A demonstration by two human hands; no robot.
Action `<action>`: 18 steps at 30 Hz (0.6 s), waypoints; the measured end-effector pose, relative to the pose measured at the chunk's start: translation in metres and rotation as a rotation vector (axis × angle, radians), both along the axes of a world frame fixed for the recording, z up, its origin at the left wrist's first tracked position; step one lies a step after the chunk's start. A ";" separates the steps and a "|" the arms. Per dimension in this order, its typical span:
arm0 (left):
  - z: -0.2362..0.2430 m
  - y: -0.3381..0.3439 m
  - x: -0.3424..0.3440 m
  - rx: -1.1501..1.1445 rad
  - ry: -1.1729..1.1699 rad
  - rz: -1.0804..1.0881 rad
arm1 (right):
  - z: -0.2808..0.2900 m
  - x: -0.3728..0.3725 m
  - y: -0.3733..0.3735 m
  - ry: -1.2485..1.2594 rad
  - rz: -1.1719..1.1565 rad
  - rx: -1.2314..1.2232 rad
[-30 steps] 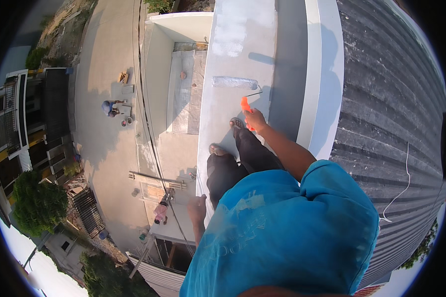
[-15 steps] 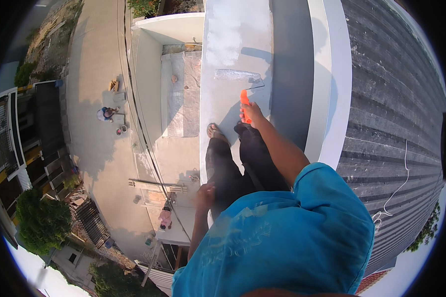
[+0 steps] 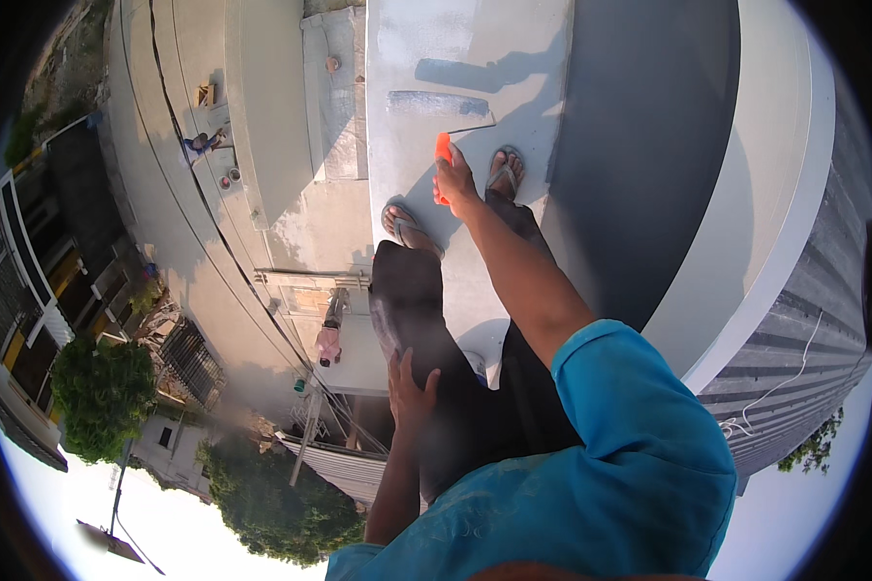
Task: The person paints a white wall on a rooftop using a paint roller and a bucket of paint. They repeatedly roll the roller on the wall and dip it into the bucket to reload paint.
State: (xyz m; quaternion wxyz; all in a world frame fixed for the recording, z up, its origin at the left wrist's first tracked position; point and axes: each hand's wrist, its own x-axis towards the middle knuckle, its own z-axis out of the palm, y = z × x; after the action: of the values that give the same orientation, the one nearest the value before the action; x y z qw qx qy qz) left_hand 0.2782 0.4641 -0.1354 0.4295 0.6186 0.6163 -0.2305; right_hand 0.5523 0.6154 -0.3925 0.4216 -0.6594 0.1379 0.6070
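Best to hold the pale-sleeved, wire-framed paint roller (image 3: 438, 105), probably light and soft-napped, just beyond the fingers of the right hand (image 3: 455, 182), by the orange plastic handle (image 3: 443, 146) clasped in them, with left hand (image 3: 412, 392) spread loosely over black cloth trousers (image 3: 407, 300).

Paint roller (image 3: 438, 104) held above pale flat ledge (image 3: 407, 160); contact with the surface cannot be told. Sleeve long, mottled whitish-grey, coated with paint, laid nearly crosswise to the ledge. Thin bent wire frame (image 3: 494, 123) seen at the sleeve's right end, turned back to an orange handle (image 3: 443, 145); handle gripped, near upright in view. Ledge unevenly coated, a brighter white patch seen beyond the sleeve.
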 end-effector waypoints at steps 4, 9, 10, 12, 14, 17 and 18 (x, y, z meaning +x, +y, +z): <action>-0.043 0.012 0.028 -0.162 0.094 0.049 | -0.022 -0.006 0.003 -0.082 0.045 -0.040; -0.073 0.038 0.044 -0.219 0.265 0.016 | -0.038 -0.038 -0.022 -0.101 0.152 -0.144; -0.076 0.041 0.039 -0.212 0.269 0.005 | -0.036 -0.047 -0.026 -0.086 0.162 -0.164; -0.081 0.045 0.032 -0.210 0.268 -0.005 | -0.032 -0.063 -0.033 -0.066 0.176 -0.199; -0.083 0.052 0.029 -0.220 0.259 -0.001 | -0.038 -0.078 -0.039 -0.070 0.138 -0.198; -0.089 0.057 0.026 -0.194 0.213 -0.006 | -0.053 -0.089 -0.042 -0.041 0.088 -0.208; -0.089 0.061 0.026 -0.193 0.205 0.000 | -0.058 -0.089 -0.038 -0.057 0.083 -0.202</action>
State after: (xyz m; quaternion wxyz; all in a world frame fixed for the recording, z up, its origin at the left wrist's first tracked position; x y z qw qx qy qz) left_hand 0.3042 0.5248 -0.2244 0.4218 0.5475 0.6320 -0.3506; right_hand 0.4631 0.5779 -0.4507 0.3312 -0.7207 0.1591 0.5879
